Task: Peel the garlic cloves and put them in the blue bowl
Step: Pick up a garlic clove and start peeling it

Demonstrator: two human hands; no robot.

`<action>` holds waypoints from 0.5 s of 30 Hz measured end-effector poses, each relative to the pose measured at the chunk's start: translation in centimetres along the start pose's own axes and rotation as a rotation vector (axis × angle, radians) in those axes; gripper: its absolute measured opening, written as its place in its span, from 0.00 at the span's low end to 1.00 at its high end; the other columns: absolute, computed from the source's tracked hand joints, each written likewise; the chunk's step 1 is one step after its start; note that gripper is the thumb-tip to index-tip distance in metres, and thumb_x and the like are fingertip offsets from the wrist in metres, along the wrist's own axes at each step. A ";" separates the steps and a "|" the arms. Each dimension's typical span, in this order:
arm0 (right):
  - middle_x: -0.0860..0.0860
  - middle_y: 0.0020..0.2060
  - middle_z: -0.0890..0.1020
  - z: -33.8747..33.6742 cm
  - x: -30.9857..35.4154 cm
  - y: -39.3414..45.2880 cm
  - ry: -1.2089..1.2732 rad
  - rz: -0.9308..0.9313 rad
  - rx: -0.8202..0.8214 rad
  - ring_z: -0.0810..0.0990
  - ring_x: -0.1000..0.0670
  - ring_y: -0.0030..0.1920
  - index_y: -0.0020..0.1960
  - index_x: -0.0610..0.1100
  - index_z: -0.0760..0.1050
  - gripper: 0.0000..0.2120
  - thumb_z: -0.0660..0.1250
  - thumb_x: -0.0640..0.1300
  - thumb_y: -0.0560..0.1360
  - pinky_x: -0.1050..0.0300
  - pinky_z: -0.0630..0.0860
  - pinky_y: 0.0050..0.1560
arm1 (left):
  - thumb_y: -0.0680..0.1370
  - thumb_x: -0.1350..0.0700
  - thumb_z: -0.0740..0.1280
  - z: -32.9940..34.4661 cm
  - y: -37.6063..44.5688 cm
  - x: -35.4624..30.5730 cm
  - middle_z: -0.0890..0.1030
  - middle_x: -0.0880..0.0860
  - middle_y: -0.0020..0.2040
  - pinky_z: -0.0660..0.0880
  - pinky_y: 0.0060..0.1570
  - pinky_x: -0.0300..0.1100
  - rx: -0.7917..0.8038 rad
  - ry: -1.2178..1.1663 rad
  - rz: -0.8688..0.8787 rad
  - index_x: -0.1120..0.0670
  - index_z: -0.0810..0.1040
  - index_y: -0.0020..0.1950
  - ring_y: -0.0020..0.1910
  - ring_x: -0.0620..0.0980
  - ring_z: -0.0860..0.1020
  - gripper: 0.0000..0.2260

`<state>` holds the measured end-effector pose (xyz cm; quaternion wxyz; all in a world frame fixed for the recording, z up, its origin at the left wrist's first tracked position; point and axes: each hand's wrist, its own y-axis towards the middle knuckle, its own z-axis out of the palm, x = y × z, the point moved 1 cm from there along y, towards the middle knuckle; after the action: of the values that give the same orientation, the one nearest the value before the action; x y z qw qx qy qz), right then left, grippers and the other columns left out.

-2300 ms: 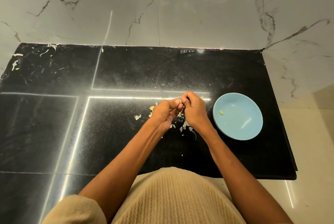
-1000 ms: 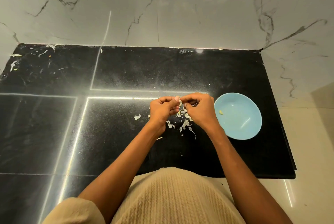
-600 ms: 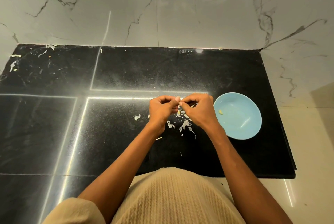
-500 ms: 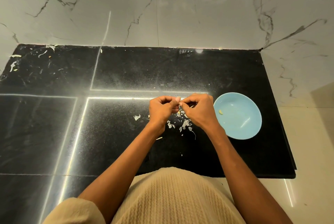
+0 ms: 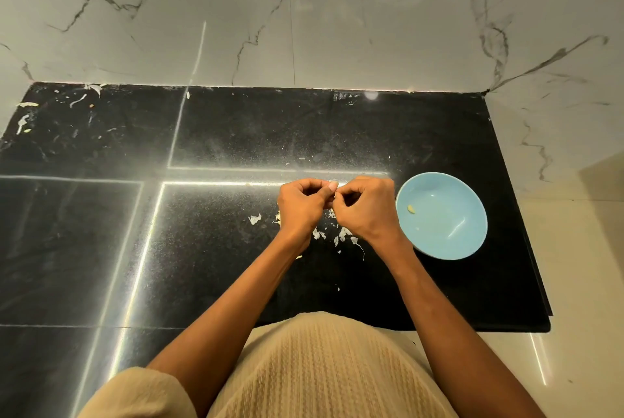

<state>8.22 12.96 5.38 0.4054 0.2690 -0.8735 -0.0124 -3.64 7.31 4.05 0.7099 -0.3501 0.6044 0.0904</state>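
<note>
My left hand (image 5: 301, 205) and my right hand (image 5: 366, 206) meet knuckle to knuckle over the black counter (image 5: 236, 134), fingers curled inward. Between their fingertips they pinch a small garlic clove, almost wholly hidden by the fingers. The blue bowl (image 5: 449, 245) stands just right of my right hand, and one peeled clove (image 5: 411, 209) lies inside it near the left wall. White garlic skin scraps (image 5: 337, 235) lie on the counter under and in front of my hands.
A lone skin flake (image 5: 255, 218) lies left of my hands. More scraps (image 5: 25, 120) litter the far left corner. A marble wall rises behind the counter; the counter's right edge drops to a pale floor (image 5: 580, 282) just past the bowl.
My hands have stayed together at the same spot, with only small finger shifts around the clove. The bowl and its clove have not moved.
</note>
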 end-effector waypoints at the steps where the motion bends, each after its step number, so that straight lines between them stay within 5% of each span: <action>1: 0.53 0.29 0.84 0.0 0.0 0.0 -0.004 -0.002 -0.012 0.79 0.56 0.29 0.35 0.44 0.85 0.04 0.74 0.40 0.68 0.65 0.75 0.33 | 0.76 0.61 0.74 0.0 0.0 0.0 0.86 0.56 0.40 0.82 0.42 0.40 0.004 0.006 0.010 0.60 0.85 0.43 0.41 0.52 0.86 0.02; 15: 0.54 0.29 0.83 -0.3 0.2 0.0 0.103 0.012 -0.125 0.81 0.57 0.29 0.35 0.44 0.85 0.04 0.76 0.38 0.68 0.66 0.77 0.33 | 0.76 0.64 0.73 -0.2 0.4 -0.4 0.85 0.57 0.39 0.80 0.40 0.38 0.090 -0.010 0.067 0.62 0.84 0.44 0.39 0.50 0.84 0.02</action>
<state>8.30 12.93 5.76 0.4660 0.2381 -0.8506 -0.0503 -4.13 7.62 4.20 0.7245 -0.2968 0.6158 0.0884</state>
